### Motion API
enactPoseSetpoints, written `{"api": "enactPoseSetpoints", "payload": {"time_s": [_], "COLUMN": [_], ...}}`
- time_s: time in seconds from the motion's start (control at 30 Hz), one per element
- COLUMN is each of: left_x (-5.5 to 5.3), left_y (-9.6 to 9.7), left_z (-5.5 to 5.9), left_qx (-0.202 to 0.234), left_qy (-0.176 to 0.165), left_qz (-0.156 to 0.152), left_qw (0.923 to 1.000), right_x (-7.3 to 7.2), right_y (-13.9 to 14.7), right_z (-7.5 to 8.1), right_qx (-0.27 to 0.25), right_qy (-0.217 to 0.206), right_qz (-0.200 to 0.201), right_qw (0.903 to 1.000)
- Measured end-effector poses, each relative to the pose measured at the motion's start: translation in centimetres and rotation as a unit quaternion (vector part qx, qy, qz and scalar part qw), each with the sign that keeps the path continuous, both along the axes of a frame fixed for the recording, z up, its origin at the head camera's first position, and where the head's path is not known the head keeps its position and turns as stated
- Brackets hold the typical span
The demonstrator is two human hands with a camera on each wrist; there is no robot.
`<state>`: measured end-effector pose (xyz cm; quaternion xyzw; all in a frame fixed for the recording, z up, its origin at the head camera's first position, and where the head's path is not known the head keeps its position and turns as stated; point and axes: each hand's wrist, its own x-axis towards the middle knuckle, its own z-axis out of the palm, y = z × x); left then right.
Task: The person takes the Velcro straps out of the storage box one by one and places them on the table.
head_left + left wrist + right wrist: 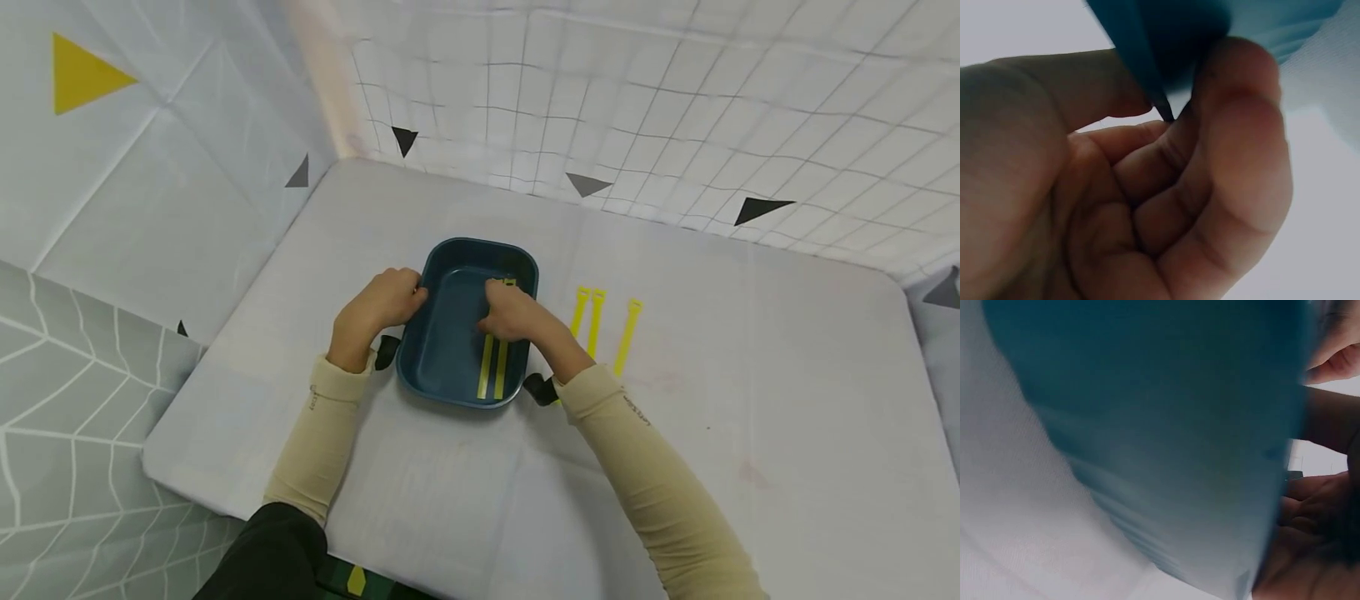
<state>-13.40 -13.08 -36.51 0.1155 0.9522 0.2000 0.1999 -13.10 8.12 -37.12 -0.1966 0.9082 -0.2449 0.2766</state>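
Note:
A dark blue rectangular tray (444,354) stands on the white table. At its left rim, my left hand (378,304) grips the wall; in the left wrist view that hand (1147,212) has thumb and curled fingers on either side of the edge. My right hand (516,317) reaches over the right rim into the tray, bent fingers down on two yellow slotted-head straps (500,375) lying lengthwise along the right side. Its fingertips are hidden from above, and I cannot tell whether they pinch a strap. The tray's outer wall (1160,425) fills much of the right wrist view.
Right of the tray, three more yellow straps (627,333) lie on the table (750,400), partly behind the right forearm. Small black wrist cameras (537,388) sit under both wrists. White wall sheeting (637,100) with grid lines rises behind the table.

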Motion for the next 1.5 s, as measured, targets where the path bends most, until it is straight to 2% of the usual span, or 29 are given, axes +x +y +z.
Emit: {"api": "enactPoseSetpoints", "payload": {"time_s": [0.3,0.5,0.7,0.83,0.9,1.03,1.1,1.2,1.33,1.5], "left_x": [0.0,0.0,0.1,0.0,0.0,0.1,0.1,0.1,0.0,0.0], "left_y": [-0.1,-0.1,-0.2,-0.2,-0.1,0.0,0.0,0.1,0.1,0.0], "left_z": [-0.1,0.0,-0.1,-0.1,0.0,0.1,0.1,0.1,0.1,0.1], "left_qx": [-0.003,-0.002,0.0,0.001,0.0,-0.005,-0.006,-0.005,-0.002,-0.006], "left_qy": [0.0,-0.002,0.002,0.002,0.0,-0.014,-0.02,-0.022,-0.012,-0.007], "left_qz": [0.001,0.003,0.005,0.002,0.003,0.007,0.009,0.008,0.004,0.0], "left_qw": [1.0,1.0,1.0,1.0,1.0,0.9999,0.9997,0.9997,0.9999,1.0], "right_x": [0.0,0.2,0.5,0.4,0.2,-0.6,-1.0,-1.4,-1.9,-2.3], "right_y": [-0.3,-0.6,-1.0,-1.1,-1.1,-1.5,-1.7,-2.0,-2.1,-2.3], "right_z": [0.3,0.0,-0.1,0.8,1.5,1.8,1.2,0.3,-0.4,-1.0], "right_qx": [0.012,0.014,0.022,0.031,0.016,-0.04,-0.066,-0.073,-0.026,0.033], "right_qy": [-0.03,-0.034,0.012,0.055,0.07,0.063,0.056,0.051,0.043,0.02], "right_qz": [0.06,0.051,0.015,-0.01,-0.022,-0.059,-0.086,-0.126,-0.16,-0.169], "right_qw": [0.9977,0.998,0.9996,0.9979,0.9972,0.9954,0.9926,0.988,0.9859,0.9849]}}
